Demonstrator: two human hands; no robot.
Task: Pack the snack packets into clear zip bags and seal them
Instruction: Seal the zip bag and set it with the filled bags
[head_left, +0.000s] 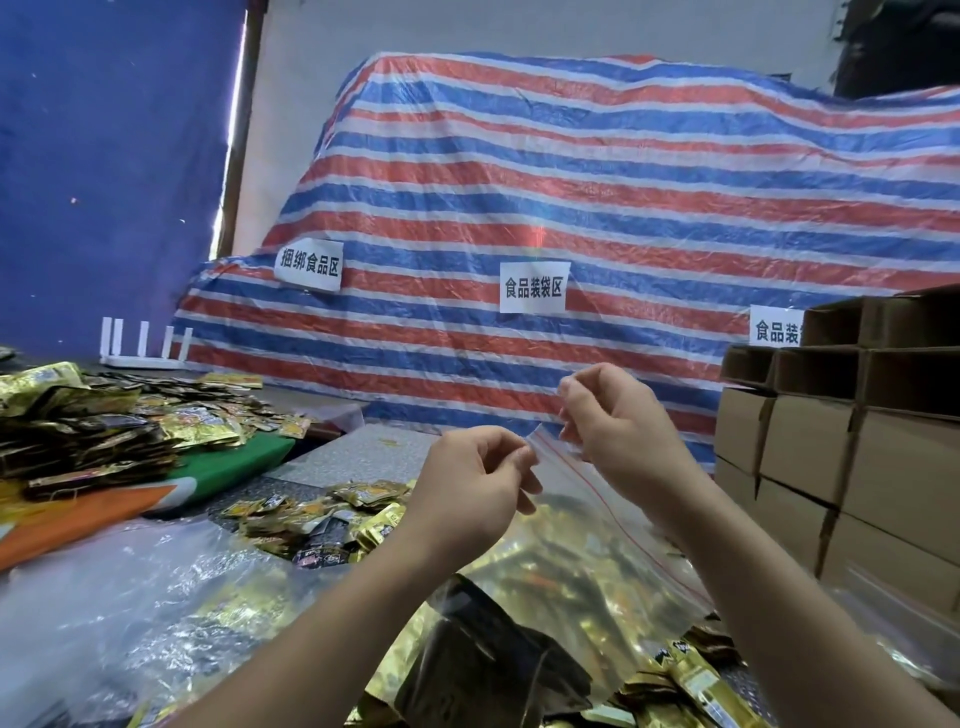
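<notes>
both hands are raised at the middle of the view, holding a clear zip bag (582, 525) by its mouth. the left hand (470, 486) pinches the bag's top edge with curled fingers (522, 457); the right hand (618, 421), at 1 o'clock from it, pinches the other side near the red zip line. snack packets (561, 571) show through the bag. loose packets (317, 519) lie on the surface at 9 o'clock, cardboard boxes (810, 441) at 3 o'clock.
</notes>
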